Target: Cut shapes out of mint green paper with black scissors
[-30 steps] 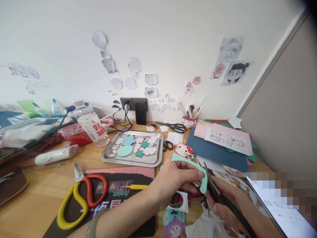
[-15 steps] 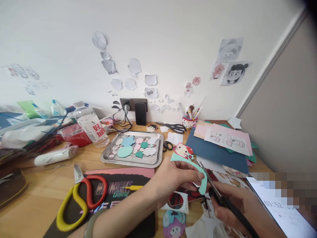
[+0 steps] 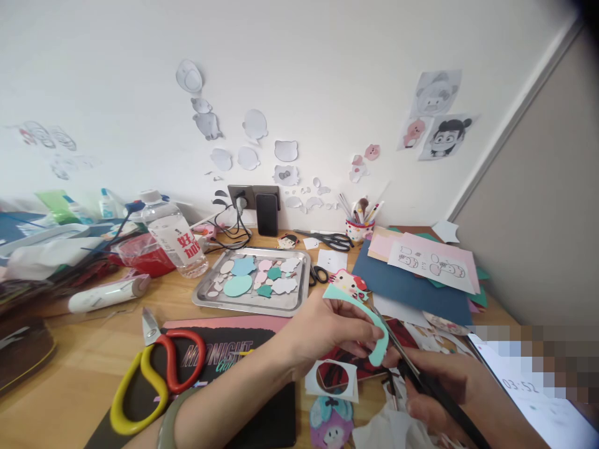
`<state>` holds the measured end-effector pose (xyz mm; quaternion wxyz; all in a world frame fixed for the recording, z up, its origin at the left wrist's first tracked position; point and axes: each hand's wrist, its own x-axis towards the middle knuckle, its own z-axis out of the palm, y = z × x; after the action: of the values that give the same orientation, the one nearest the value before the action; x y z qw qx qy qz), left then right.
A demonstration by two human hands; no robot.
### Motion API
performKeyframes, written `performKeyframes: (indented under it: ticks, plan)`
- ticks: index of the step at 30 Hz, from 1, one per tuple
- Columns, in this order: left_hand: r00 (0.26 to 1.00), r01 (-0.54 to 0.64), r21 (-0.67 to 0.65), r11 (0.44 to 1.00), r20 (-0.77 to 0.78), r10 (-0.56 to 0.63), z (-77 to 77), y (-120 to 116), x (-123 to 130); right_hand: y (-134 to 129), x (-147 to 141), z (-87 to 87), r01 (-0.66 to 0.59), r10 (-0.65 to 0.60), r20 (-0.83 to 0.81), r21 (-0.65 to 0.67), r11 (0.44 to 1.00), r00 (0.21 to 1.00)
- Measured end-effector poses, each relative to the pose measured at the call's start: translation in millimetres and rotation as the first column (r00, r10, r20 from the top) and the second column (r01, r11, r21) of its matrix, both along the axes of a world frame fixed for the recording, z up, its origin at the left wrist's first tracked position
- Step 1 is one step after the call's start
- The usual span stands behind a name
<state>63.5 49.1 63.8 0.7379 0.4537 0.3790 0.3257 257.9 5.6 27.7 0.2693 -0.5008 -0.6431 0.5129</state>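
Observation:
A curved strip of mint-green paper [image 3: 358, 307] is pinched between the thumb and fingers of my left hand [image 3: 349, 330]. My right hand [image 3: 444, 380] is closed around black-handled scissors [image 3: 414, 368], whose blades lie along the strip's outer right edge. Below my left hand is a white sheet with a round hole [image 3: 349, 390]. A purple and turquoise cartoon cutout [image 3: 331, 424] lies nearer to me. Just behind the strip sits a cat-face cutout with a red bow [image 3: 347, 284].
A metal tray [image 3: 255, 307] holds several paper shapes. Red-and-yellow-handled scissors [image 3: 140, 393] lie on a black pad at left, near a water bottle [image 3: 175, 237]. Coloured sheets [image 3: 421, 274] are stacked at right, beside a lit screen [image 3: 519, 380]. Paper scraps [image 3: 393, 430] lie in front.
The mint strip has turned slightly in my left hand, its lower end shifting left. The scissors remain at its outer edge, their blades looking closer together. The whole view has shifted slightly.

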Motion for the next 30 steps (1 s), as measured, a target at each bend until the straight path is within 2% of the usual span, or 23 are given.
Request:
performKeyframes:
  ticks: [4, 10, 13, 18, 23, 28, 30]
  plan:
    - [1.000, 0.002, -0.008, 1.000, -0.026, -0.003, 2.0, 1, -2, 1, 0, -1.7, -0.015, 0.017, 0.053, -0.042, 0.999, 0.998]
    - [0.998, -0.003, -0.029, 1.000, -0.069, 0.001, 2.9, 3, -4, -3, -8, -5.2, 0.133, -0.136, -0.051, -0.059, 0.989, 0.989]
    - [0.996, -0.025, -0.025, 0.999, -0.086, 0.023, 3.4, 4, -4, -3, -9, -6.2, 0.186, -0.189, -0.039, -0.068, 0.980, 0.981]
    - [0.997, -0.073, -0.015, 0.997, -0.027, 0.072, 2.5, 7, -5, 0, -8, -2.3, 0.122, -0.122, 0.008, -0.086, 0.989, 0.993]
    - [0.995, -0.095, -0.012, 0.995, -0.016, 0.095, 0.2, 6, -4, -4, -14, -0.7, 0.218, -0.241, -0.136, -0.166, 0.962, 0.961]
    - [0.998, -0.044, -0.071, 0.996, -0.046, 0.041, -4.6, 0, 2, -1, -15, 0.9, 0.113, -0.158, -0.297, -0.163, 0.980, 0.942]
    - [0.999, -0.039, -0.097, 0.995, -0.035, 0.035, -6.5, 0, 4, 0, -13, -3.0, 0.125, -0.164, -0.307, -0.145, 0.982, 0.937]
